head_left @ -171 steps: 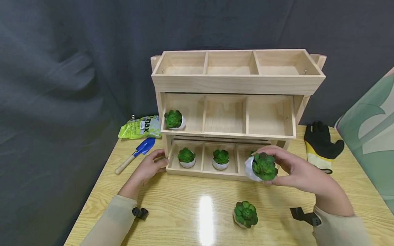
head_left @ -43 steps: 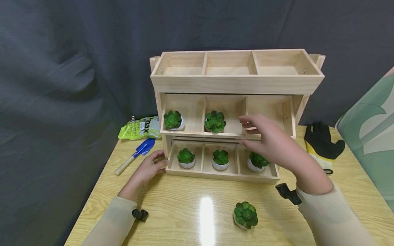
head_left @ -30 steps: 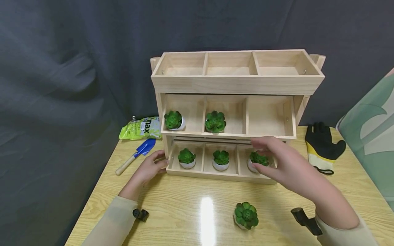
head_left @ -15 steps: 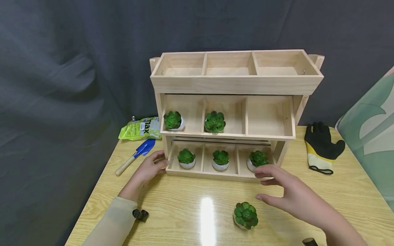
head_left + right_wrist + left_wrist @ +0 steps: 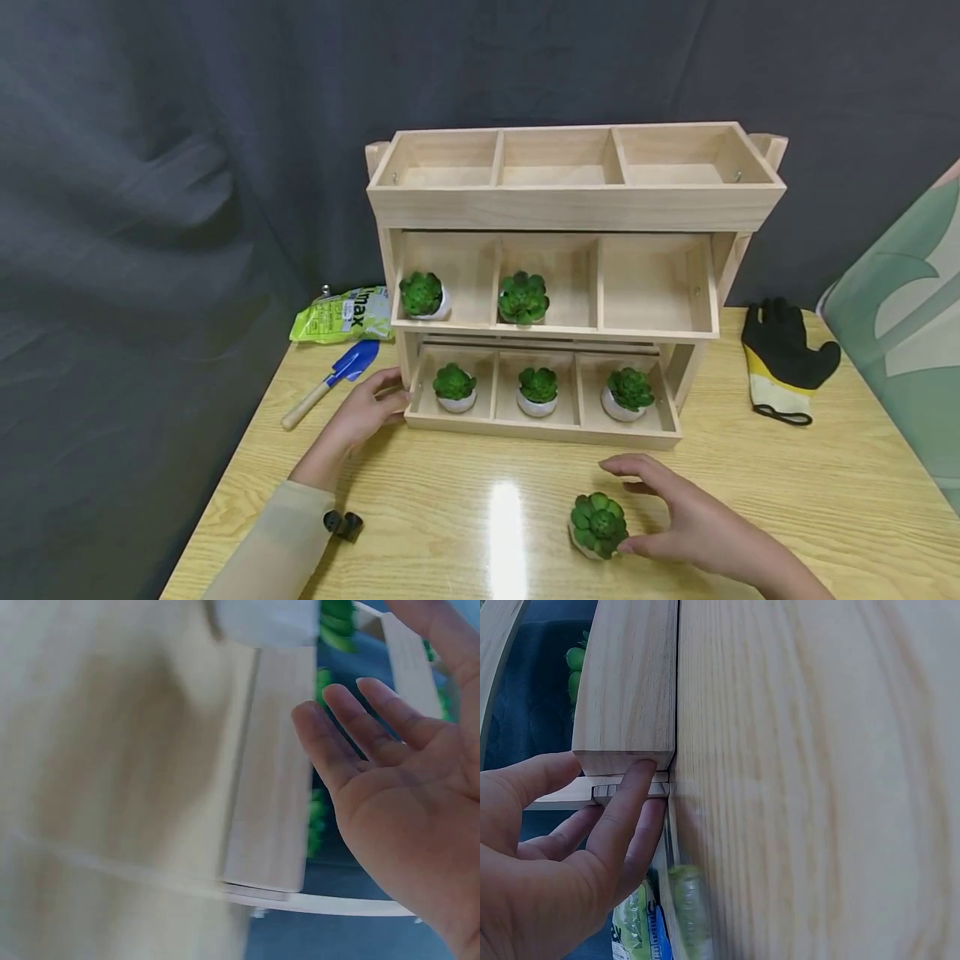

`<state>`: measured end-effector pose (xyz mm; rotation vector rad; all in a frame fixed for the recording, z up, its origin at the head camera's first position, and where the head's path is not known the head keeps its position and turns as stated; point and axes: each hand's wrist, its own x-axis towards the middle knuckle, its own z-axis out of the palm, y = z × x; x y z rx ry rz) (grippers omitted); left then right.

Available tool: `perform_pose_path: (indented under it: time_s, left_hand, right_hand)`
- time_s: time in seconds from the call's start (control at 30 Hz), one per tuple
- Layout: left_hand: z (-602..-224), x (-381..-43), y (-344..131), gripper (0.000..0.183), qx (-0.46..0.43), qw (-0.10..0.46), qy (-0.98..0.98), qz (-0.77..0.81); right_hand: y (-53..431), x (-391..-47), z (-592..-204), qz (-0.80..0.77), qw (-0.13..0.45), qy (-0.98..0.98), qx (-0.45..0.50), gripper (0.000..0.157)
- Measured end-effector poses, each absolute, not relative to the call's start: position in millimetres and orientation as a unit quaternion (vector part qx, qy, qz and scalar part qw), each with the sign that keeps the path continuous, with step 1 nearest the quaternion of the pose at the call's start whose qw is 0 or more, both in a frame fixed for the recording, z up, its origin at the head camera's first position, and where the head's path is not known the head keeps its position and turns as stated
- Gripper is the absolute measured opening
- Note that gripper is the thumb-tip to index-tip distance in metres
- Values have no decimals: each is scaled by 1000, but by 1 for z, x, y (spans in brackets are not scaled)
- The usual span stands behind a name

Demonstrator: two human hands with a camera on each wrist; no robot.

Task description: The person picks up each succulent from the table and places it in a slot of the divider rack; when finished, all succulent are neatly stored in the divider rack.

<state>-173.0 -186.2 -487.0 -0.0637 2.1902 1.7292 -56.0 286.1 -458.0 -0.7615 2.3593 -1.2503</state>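
A potted succulent (image 5: 597, 523) in a white pot stands on the table near the front. My right hand (image 5: 678, 517) spreads beside it, thumb tip at its leaves and fingers held out beyond it. In the right wrist view its white pot (image 5: 266, 619) shows at the top edge, and nothing is between the fingers. My left hand (image 5: 367, 410) grips the lower left corner of a three-tier wooden planter shelf (image 5: 573, 208); the left wrist view shows thumb and fingertips at the board's end (image 5: 619, 761). Two succulents sit in the middle tier's left and centre compartments; the bottom tier's three compartments hold one each.
A blue trowel (image 5: 330, 383) with a wooden handle and a green bag (image 5: 341, 315) lie left of the shelf. A black and yellow work glove (image 5: 783, 358) lies at the right. Dark cloth (image 5: 187, 208) hangs behind.
A succulent the right hand held earlier now sits in the middle tier's centre compartment. The right hand then came down and forward to the succulent on the table. The left hand stayed put.
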Motion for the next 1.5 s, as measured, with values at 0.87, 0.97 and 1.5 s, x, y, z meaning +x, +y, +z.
perform_pose_path:
  time_s: [0.87, 0.97, 1.5]
  left_hand:
    - [-487, -173, -185, 62, -20, 174, 774, 608]
    - [-486, -173, -185, 62, -21, 174, 775, 608]
    - [-485, -172, -185, 61, -28, 174, 775, 607]
  right_hand:
    - [279, -48, -484, -468, 253, 806, -259, 71]
    - [277, -48, -484, -461, 249, 811, -262, 68]
    - [276, -50, -484, -455, 231, 816, -271, 64]
